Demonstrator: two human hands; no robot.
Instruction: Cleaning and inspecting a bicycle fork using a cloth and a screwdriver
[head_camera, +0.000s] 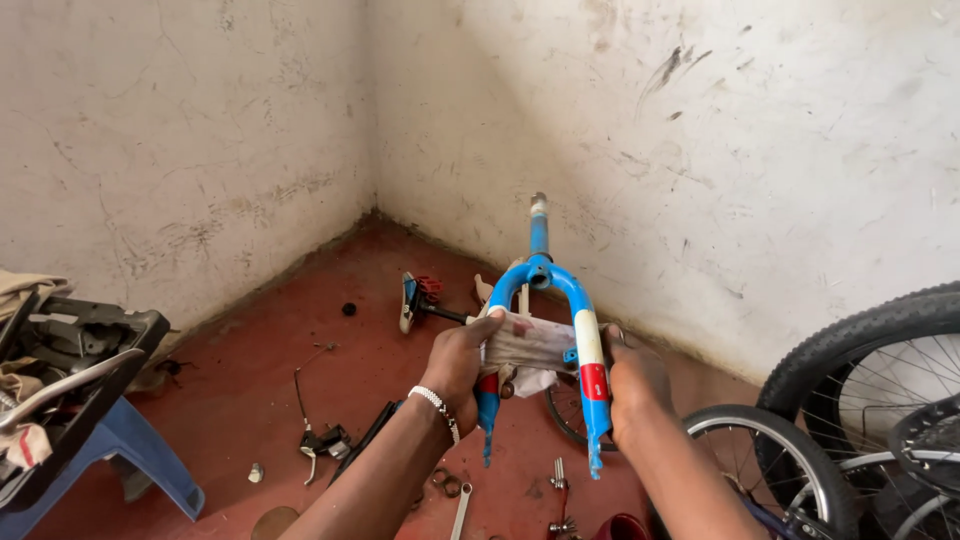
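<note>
I hold a blue bicycle fork (585, 335) with white and red bands upright in front of me, its steerer tube pointing up and its blade tips down. My left hand (457, 365), with a beaded bracelet on the wrist, grips the left blade and a stained white rag (528, 345) stretched between the blades. My right hand (632, 380) grips the right blade and the other end of the rag.
Bicycle wheels (868, 400) lean at the right wall. A pedal and crank (418, 298), a brake lever with cable (318, 440), a wrench (460, 510) and small rings lie on the red floor. A blue stool (130, 450) with black parts stands at left.
</note>
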